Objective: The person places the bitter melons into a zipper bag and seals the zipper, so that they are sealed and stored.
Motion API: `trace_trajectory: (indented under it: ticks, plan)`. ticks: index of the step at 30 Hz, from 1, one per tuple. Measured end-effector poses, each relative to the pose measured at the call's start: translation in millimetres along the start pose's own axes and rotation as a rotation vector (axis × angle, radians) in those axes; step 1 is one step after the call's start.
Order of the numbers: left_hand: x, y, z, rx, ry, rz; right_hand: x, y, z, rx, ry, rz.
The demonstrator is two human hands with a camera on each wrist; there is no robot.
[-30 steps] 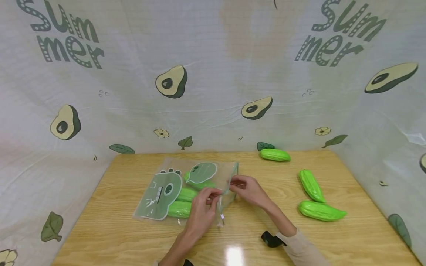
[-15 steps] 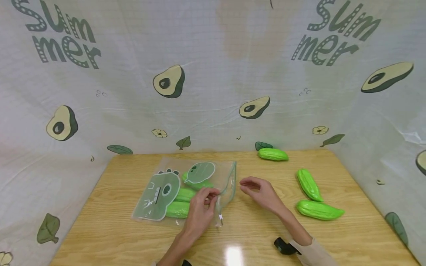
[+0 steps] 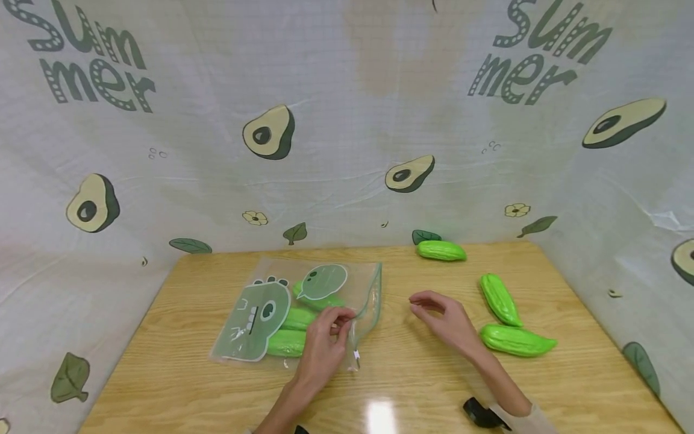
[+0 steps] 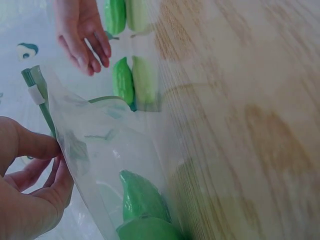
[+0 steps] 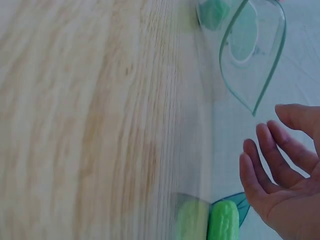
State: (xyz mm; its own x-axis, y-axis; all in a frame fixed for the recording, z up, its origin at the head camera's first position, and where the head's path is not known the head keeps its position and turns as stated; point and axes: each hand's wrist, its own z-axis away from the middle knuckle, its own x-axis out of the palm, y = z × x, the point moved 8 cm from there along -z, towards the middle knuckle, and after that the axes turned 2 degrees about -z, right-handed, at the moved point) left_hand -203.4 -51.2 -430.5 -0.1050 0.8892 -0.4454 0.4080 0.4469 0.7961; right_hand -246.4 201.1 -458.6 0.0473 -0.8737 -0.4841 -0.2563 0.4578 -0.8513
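A clear zip bag (image 3: pixel 358 277) with a green monster print lies on the table, its mouth facing right and gaping. Inside it are several green bitter melons (image 3: pixel 286 343). My left hand (image 3: pixel 323 337) pinches the near edge of the bag's mouth between thumb and fingers; a white slider (image 4: pixel 36 95) shows beside that grip in the left wrist view. To the right of the mouth, my right hand (image 3: pixel 447 319) hovers with loosely bent fingers and nothing in them. In the right wrist view the green-edged opening (image 5: pixel 254 107) stands just beyond its fingertips.
Right of the bag, on the wooden table (image 3: pixel 412 386), lie two bitter melons close together, one slanting (image 3: pixel 500 299) and one nearer (image 3: pixel 517 340). Another bitter melon (image 3: pixel 441 250) rests at the back edge by the printed cloth (image 3: pixel 336 199).
My right hand has let go of the bag's mouth and moved right, toward the loose bitter melons. The mouth now gapes wider. My left hand keeps its hold.
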Motion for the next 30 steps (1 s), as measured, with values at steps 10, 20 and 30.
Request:
trace_trajectory:
  ticks: [10,20,30]
  plan:
    - [-1.4,-1.7,-0.2,-0.005,0.003,-0.002,-21.7,4.4,13.9,0.025,0.045,0.016]
    - [0.2,-1.8,0.2,0.000,-0.004,0.013,-48.7,10.5,28.5,0.060,0.110,0.107]
    - [-1.1,-1.5,-0.3,-0.012,-0.003,0.003,-81.4,15.2,41.7,0.060,0.178,0.166]
